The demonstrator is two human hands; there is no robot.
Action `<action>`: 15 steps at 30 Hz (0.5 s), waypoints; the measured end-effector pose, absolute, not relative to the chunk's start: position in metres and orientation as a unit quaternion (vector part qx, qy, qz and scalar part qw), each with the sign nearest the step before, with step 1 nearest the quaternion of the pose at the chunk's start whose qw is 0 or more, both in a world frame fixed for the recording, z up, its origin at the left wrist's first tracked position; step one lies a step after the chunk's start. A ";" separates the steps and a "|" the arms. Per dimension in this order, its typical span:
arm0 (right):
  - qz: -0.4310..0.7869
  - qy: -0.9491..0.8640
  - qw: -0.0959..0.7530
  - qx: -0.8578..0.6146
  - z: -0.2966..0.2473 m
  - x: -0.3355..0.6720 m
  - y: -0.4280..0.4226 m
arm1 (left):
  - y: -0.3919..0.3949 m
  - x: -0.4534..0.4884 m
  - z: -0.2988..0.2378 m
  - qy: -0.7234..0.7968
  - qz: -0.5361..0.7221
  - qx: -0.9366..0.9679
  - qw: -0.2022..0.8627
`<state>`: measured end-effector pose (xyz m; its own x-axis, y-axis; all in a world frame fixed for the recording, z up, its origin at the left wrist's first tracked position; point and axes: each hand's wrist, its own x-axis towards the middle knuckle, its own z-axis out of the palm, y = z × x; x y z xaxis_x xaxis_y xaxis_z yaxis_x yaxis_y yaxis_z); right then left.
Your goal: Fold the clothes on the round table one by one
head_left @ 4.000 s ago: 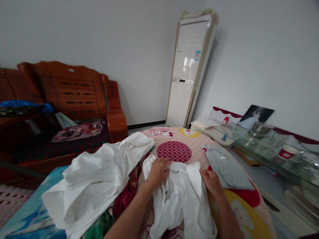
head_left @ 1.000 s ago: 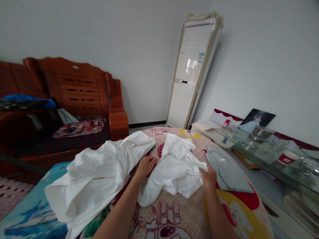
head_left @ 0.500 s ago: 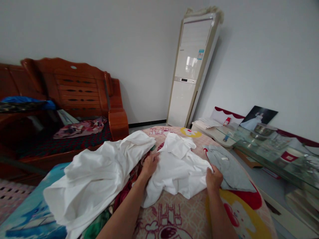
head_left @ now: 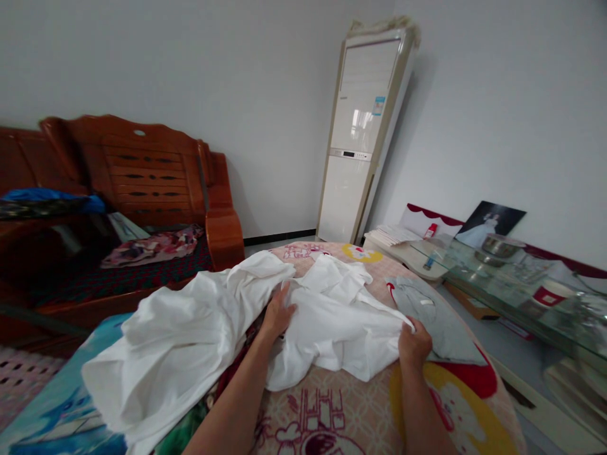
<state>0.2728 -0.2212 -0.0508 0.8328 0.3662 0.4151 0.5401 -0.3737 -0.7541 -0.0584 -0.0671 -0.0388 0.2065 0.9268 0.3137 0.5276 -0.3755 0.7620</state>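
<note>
White heap (head_left: pixel 175 351) hems the left hand (head_left: pixel 277 317), grey garment (head_left: pixel 441 323) the right hand (head_left: pixel 415 347); near bedcover (head_left: pixel 332 411) open.

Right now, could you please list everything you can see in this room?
shirt: one, white, mid-cover between both hands
cloth heap: one, white, left of the shirt
folded top: one, grey, right of the shirt
cover: one, pink patterned, under the clothes
sofa: one, brown wood, far left
air conditioner: one, cream, back wall
glass table: one, clear, far right
bowl: one, metal, on the table
left hand: one, on the shirt's left edge
right hand: one, fisted on the shirt's right edge
</note>
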 end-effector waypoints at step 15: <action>0.095 -0.575 0.361 -0.728 -0.010 0.247 -0.231 | -0.092 -0.073 -0.015 0.459 0.281 0.770 0.343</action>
<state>0.2475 -0.2313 -0.0101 0.3208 0.9059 0.2764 0.7687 -0.0785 -0.6348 -0.0730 -0.0916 -0.0148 0.4207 0.8995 0.1180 0.5131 -0.3432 0.7868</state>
